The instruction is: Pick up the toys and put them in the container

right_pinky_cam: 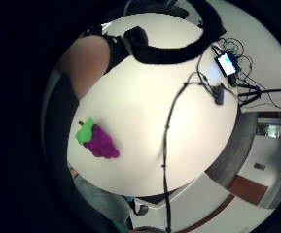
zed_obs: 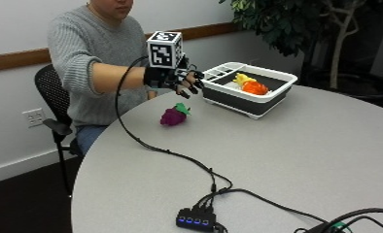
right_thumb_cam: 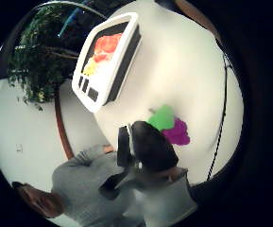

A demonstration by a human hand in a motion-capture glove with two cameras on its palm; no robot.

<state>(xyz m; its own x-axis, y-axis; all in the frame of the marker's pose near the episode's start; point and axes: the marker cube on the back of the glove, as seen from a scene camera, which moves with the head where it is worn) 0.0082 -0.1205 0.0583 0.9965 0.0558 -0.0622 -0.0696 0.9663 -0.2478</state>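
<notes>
My black-gloved right hand (zed_obs: pixel 182 80) hangs in the air above the round grey-white table (zed_obs: pixel 295 160), fingers loosely spread and drooping, holding nothing. It sits between my chest and the near end of the white-rimmed, dark-walled plastic container (zed_obs: pixel 267 99), just beside its slotted corner, not touching it. Below the hand and a little toward me lies the soft purple grape-bunch toy with a green leaf (zed_obs: pixel 174 115), on its side on the table, apart from the container. The little-finger-side palm view shows the same grape toy (right_pinky_cam: pixel 98 140) lying alone on the bare tabletop, close to the table's edge. The thumb-side palm view shows one gloved finger (right_thumb_cam: pixel 152 144) in front of the grapes (right_thumb_cam: pixel 171 125), leaf toward the container (right_thumb_cam: pixel 108 59). Inside the container: an orange-red soft toy (zed_obs: pixel 255 88) and a yellow soft toy (zed_obs: pixel 243 78), touching one another; shapes too small to name. A black cable (zed_obs: pixel 172 153) runs across the table to a small black hub with blue lights (zed_obs: pixel 197 219) at the near edge.
</notes>
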